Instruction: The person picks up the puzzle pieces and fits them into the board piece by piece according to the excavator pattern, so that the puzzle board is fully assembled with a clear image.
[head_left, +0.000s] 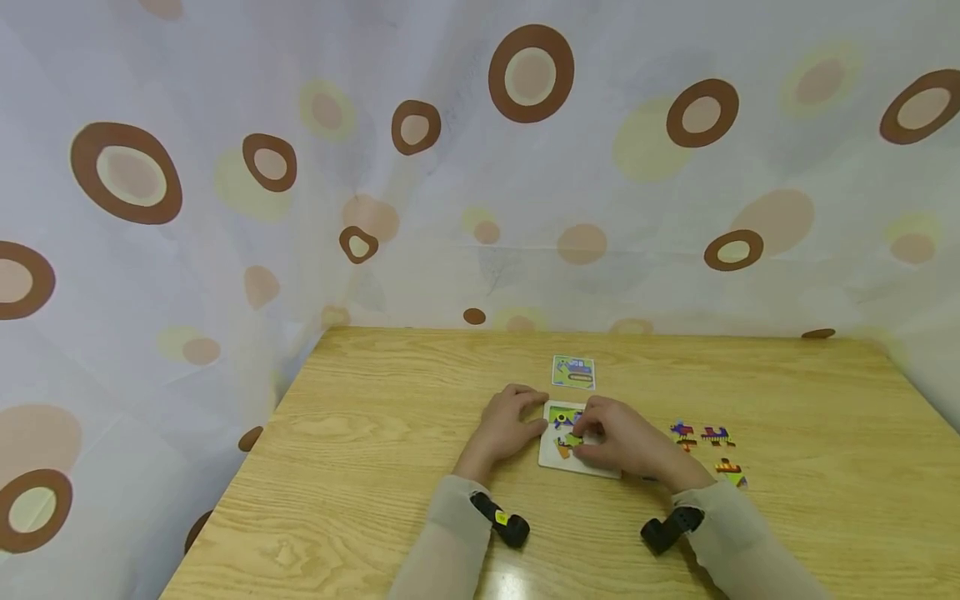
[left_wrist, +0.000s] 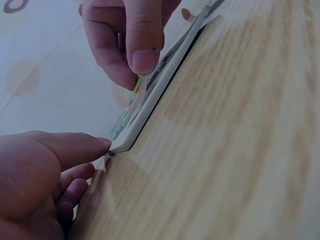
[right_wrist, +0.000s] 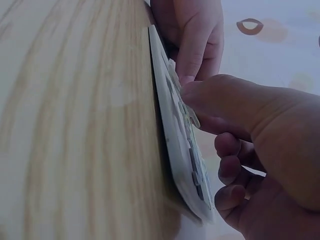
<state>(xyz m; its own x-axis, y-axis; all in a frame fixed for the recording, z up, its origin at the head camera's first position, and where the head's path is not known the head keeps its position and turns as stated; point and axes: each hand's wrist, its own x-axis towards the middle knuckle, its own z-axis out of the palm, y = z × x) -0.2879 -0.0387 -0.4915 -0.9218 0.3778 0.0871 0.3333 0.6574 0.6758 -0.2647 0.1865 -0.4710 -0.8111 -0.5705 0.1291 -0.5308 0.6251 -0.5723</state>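
Note:
A shallow white puzzle tray (head_left: 551,461) lies on the wooden table, partly filled with colourful jigsaw pieces (head_left: 560,418). My left hand (head_left: 508,423) is at its left side; in the left wrist view the thumb (left_wrist: 87,147) touches the tray's corner. Over the middle of the tray, my right hand (head_left: 626,437) pinches a small puzzle piece (right_wrist: 192,117) between thumb and fingers, tilted close above the tray. The fingers hide most of that piece and the tray's right part.
Behind the tray lies a square card (head_left: 573,372) with a blue digger on green. Several loose puzzle pieces (head_left: 717,436) are on the table (head_left: 375,417) to the right of my right hand. A patterned curtain (head_left: 450,183) hangs along the table's back and left side.

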